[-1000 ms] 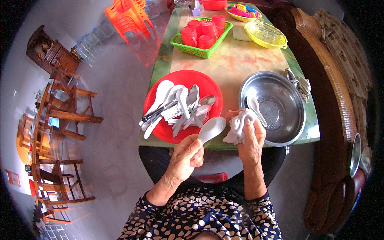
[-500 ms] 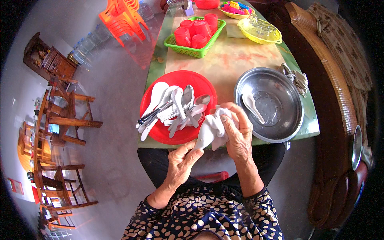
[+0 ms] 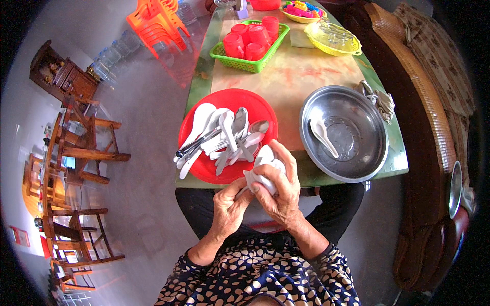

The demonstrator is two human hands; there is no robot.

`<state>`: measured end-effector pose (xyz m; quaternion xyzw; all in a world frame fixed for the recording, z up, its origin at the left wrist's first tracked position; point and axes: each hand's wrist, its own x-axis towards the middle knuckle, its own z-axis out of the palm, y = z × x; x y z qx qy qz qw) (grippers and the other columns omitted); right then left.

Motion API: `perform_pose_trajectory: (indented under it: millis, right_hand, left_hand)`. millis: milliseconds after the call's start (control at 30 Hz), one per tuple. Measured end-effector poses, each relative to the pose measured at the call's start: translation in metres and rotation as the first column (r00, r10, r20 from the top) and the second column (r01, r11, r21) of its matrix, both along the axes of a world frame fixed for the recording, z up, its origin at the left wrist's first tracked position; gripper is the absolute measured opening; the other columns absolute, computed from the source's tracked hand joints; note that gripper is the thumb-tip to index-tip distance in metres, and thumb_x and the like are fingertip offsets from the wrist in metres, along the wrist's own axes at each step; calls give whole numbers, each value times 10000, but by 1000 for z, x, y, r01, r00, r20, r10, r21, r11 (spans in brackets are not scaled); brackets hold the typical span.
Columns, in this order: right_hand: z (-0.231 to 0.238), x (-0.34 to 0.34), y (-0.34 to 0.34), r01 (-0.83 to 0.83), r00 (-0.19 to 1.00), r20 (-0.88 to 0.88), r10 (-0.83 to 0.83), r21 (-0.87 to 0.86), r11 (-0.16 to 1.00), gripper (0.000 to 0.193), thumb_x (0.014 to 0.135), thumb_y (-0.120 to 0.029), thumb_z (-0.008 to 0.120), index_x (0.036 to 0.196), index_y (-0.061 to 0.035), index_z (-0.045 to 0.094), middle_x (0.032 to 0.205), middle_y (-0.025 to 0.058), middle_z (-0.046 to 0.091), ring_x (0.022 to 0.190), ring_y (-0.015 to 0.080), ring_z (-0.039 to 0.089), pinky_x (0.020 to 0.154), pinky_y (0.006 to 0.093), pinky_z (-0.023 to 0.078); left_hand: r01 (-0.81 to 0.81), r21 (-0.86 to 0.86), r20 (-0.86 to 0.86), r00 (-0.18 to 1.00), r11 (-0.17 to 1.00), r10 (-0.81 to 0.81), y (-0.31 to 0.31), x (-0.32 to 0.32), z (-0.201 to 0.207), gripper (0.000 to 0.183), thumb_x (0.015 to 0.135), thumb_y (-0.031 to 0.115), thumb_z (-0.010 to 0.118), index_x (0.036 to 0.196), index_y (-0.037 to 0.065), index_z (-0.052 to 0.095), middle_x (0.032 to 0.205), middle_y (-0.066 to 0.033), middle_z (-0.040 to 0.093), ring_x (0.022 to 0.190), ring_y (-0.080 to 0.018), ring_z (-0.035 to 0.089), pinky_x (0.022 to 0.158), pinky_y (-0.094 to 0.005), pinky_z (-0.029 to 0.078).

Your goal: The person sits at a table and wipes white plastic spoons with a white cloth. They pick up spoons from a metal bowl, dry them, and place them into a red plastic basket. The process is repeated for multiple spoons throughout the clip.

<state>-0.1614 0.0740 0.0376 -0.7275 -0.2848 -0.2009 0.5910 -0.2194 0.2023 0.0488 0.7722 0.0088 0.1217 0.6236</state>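
My left hand (image 3: 228, 208) is closed, pinching the end of a white soup spoon (image 3: 264, 154) just beyond the table's front edge. Wrapped over that spoon is a white cloth (image 3: 253, 178), gripped in my closed right hand (image 3: 282, 191). Much of the spoon is hidden by cloth and fingers. To the left, a round red tray (image 3: 260, 109) carries a heap of white soup spoons and metal spoons (image 3: 232, 135). One white soup spoon (image 3: 321, 136) lies in the steel basin (image 3: 365, 109) on the right.
Farther back stand a green basket (image 3: 258, 65) of red cups (image 3: 255, 51), a yellow basket (image 3: 352, 50) of glasses and a plate of colourful toy blocks (image 3: 303, 10). A crumpled grey cloth (image 3: 378, 102) lies against the basin. Wooden chairs (image 3: 87, 153) stand at left.
My right hand has moved left and nearer to me with the cloth, closing around the spoon's bowl. My left hand stays nearly in place, holding the spoon's end.
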Motion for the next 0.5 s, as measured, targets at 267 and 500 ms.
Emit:
perform_pose_trajectory:
  millis: [267,500]
  right_hand:
    - [32,29,-11,-51,840,-511,183,261,964,233,867,-174,606,1030,-8,599,895,83,656,809,161,625,715,288,493]
    - [8,37,1,88,588,-532,609,791,606,334,920,-297,517,1050,9,545,916,146,644,760,218,645,614,332,551]
  left_hand:
    - [39,66,59,997,997,-43,-4,-5,-1,227,840,111,665,1040,9,635,830,5,640,729,-40,513,646,-206,436]
    - [34,-73,-80,996,997,-40,-9,-4,0,203,856,154,653,1014,27,642,694,54,536,622,-22,416,560,-178,343]
